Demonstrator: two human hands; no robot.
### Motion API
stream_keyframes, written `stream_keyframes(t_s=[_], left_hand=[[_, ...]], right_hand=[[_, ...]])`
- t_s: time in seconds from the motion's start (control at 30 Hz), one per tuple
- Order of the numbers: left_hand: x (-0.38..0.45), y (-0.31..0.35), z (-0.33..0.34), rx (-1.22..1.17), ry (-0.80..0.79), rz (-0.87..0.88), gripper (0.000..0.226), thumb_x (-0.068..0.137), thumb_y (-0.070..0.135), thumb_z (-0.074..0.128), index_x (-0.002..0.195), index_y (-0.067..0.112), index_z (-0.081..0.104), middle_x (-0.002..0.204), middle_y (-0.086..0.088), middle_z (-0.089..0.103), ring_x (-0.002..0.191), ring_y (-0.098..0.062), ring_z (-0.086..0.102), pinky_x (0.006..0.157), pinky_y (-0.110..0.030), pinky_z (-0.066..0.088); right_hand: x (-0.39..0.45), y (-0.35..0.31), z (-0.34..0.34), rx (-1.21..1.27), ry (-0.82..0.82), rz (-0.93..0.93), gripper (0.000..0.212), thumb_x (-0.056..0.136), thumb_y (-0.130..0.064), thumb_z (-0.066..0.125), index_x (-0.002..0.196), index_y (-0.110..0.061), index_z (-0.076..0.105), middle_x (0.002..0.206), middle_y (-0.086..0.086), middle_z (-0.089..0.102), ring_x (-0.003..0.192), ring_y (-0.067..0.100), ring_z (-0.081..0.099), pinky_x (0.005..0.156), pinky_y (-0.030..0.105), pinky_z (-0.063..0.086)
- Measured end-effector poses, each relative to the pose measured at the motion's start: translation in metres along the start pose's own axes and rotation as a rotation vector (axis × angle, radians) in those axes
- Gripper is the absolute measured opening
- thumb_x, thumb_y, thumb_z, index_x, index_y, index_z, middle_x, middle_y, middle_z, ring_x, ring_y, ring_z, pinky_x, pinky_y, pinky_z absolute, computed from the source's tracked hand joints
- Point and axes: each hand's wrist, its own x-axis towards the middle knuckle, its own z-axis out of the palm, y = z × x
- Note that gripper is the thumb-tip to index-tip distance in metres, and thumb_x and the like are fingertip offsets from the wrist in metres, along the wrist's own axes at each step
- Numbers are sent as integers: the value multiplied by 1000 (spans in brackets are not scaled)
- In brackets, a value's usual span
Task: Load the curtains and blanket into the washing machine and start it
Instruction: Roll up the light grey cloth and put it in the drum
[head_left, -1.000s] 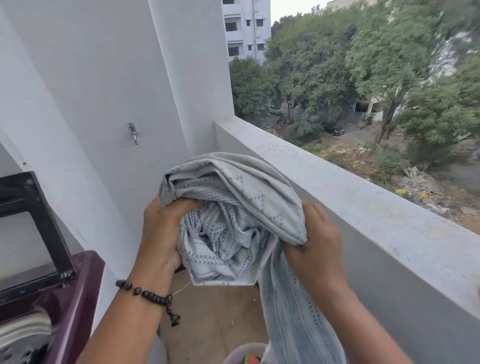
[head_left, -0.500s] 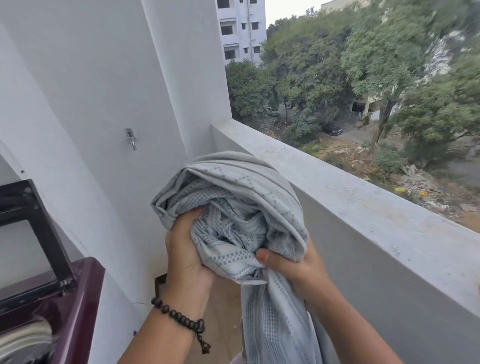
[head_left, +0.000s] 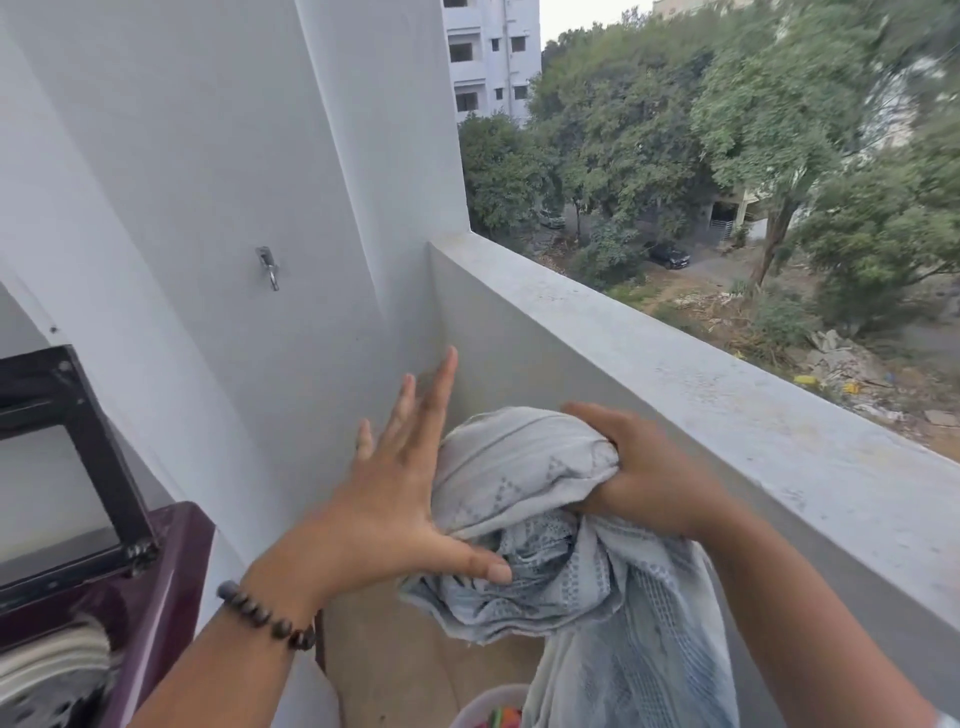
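Grey curtain bunched in right hand, tail cut off below

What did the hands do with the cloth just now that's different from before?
The left hand let go of the patterned grey cloth: its fingers are now spread straight, only the thumb touching the bundle. The bundle dropped lower, below the balcony ledge. The right hand still grips the cloth's top. The washing machine stays open at the left, unchanged.
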Motion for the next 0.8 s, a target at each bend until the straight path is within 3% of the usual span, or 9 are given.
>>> stream_keyframes(t_s=[0.07, 0.13, 0.17, 0.27, 0.37, 0.53, 0.6, 0.67, 0.8], left_hand=[[7, 6, 9, 69, -34, 25, 146, 51, 63, 86, 137, 58, -32, 159, 12, 26, 147, -4, 18, 122, -47, -5], [11, 2, 18, -27, 66, 35, 130, 55, 50, 89, 146, 59, -3, 128, 16, 60, 118, -5, 53, 117, -40, 30], [11, -2, 20, -96, 135, 49, 115, 54, 44, 90, 144, 58, 19, 116, 17, 66, 105, -3, 61, 105, -38, 45], [10, -10, 20, -234, 252, 66, 77, 51, 35, 89, 121, 45, 59, 101, 19, 73, 94, 2, 68, 82, -38, 56], [9, -12, 14, -246, 217, 38, 69, 50, 32, 88, 112, 46, 64, 97, 22, 73, 94, 3, 68, 84, -37, 56], [11, -15, 9, -79, 81, -1, 61, 55, 30, 82, 111, 49, 64, 95, 27, 72, 91, 6, 67, 83, -31, 54], [12, -15, 12, -45, 20, -13, 61, 60, 26, 84, 113, 49, 64, 96, 27, 72, 91, 7, 66, 81, -31, 54], [11, -17, 15, -101, -34, -20, 65, 62, 22, 86, 117, 46, 64, 100, 24, 72, 94, 4, 66, 84, -34, 54], [10, -18, 13, -432, -62, 0, 68, 57, 12, 86, 117, 39, 66, 109, 8, 74, 102, -10, 69, 88, -30, 55]], right_hand=[[6, -10, 5, -101, -61, -77, 29, 72, -17, 78, 97, -25, 65, 86, -6, 71, 81, 7, 66, 70, 28, 51], [9, -12, 9, -141, -81, -99, 40, 69, -23, 82, 103, -30, 62, 90, -12, 70, 83, 1, 64, 72, 29, 52], [10, -11, 8, -146, -89, -85, 51, 68, -27, 84, 111, -34, 58, 95, -16, 68, 86, -2, 63, 72, 23, 50], [8, -8, 5, -163, -201, -9, 81, 65, -39, 87, 130, -45, 39, 113, -26, 56, 100, -10, 54, 79, 7, 40], [2, -5, 4, -219, -350, 33, 98, 62, -43, 89, 138, -47, 28, 132, -25, 47, 118, -5, 46, 98, 19, 39], [-1, -6, 4, -388, -410, 140, 65, 71, -25, 78, 127, -39, 47, 118, -12, 59, 104, 10, 55, 86, 31, 49], [2, -9, 0, -505, -350, 140, 42, 76, -19, 72, 113, -32, 57, 105, -9, 64, 95, 12, 57, 76, 31, 49], [5, -9, 0, -614, -155, 64, 21, 80, -17, 65, 99, -25, 58, 93, -6, 63, 89, 18, 59, 69, 33, 48], [4, -4, 19, -699, 345, -138, 21, 66, -10, 66, 83, -13, 54, 76, 2, 51, 65, 25, 49, 47, 30, 36]])
